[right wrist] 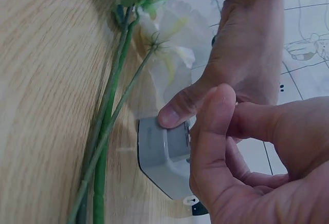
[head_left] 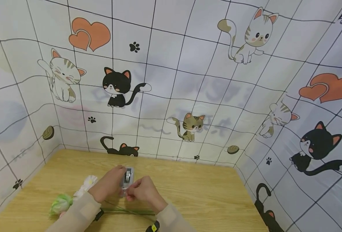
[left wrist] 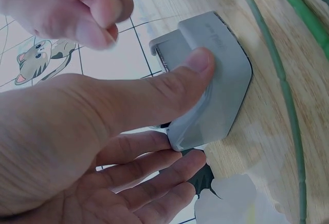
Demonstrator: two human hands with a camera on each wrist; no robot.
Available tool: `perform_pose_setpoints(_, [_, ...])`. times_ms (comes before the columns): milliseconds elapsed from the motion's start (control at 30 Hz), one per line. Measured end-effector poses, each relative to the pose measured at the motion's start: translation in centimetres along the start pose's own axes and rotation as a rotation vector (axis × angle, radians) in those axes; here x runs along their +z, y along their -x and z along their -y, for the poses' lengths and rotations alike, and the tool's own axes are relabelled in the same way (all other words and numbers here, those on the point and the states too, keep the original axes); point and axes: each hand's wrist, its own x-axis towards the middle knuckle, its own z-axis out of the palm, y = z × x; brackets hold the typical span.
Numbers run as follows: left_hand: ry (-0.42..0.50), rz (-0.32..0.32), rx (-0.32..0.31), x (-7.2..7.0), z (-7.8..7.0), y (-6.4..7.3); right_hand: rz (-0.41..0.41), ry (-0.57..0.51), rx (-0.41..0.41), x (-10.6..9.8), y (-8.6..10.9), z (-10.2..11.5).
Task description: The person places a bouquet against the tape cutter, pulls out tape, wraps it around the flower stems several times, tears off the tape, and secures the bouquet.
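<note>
A grey tape dispenser (head_left: 131,172) stands on the wooden table, its tape roll (head_left: 127,176) showing from above. My left hand (head_left: 110,183) grips it. In the left wrist view the thumb presses the dispenser's flat side (left wrist: 226,88) while the fingers spread on the far side. At the near end of the dispenser is my right hand (head_left: 146,193), thumb and index finger (right wrist: 216,111) pinched together. A tiny glint shows between those fingertips in the right wrist view; the clear tape itself hardly shows. The right fingertips stand apart from the dispenser in the left wrist view.
Artificial flowers lie on the table (head_left: 200,193) near me: a white bloom (head_left: 88,184) and a pale green one (head_left: 61,203) at the left. Their green stems (head_left: 130,211) run rightward below both hands. Cat-patterned cloth (head_left: 165,80) walls in the table's back and sides.
</note>
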Motion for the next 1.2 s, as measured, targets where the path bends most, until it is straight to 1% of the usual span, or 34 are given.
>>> perform_pose_setpoints(100, [-0.008, -0.009, 0.009, 0.1, 0.1, -0.1, 0.021, -0.008, 0.001, -0.1, 0.4, -0.1])
perform_pose_setpoints(333, [0.015, 0.021, -0.021, 0.0, 0.3, -0.2, 0.068, 0.000, 0.022, -0.3, 1.6, 0.1])
perform_pose_setpoints(467, [0.018, 0.014, -0.019, 0.1, 0.6, -0.2, 0.114, -0.020, 0.037, -0.1, 2.0, -0.1])
perform_pose_setpoints(600, [0.023, 0.018, -0.022, 0.1, 0.5, -0.2, 0.141, -0.024, 0.059, -0.1, 2.5, -0.4])
perform_pose_setpoints(733, [0.031, 0.039, -0.044, 0.1, 0.4, -0.1, 0.188, -0.017, 0.099, -0.4, 2.9, -0.6])
perform_pose_setpoints(833, [0.034, 0.051, -0.060, 0.0, 0.3, -0.1, 0.218, -0.024, 0.103, -0.4, 3.1, -0.9])
perform_pose_setpoints(1067, [0.042, 0.064, -0.069, -0.2, 0.2, 0.0, 0.253, -0.024, 0.110, -0.1, 3.1, -1.1])
perform_pose_setpoints(1200, [0.055, 0.060, -0.067, -0.1, 0.3, 0.0, 0.238, -0.028, 0.120, 0.1, 3.1, -1.0])
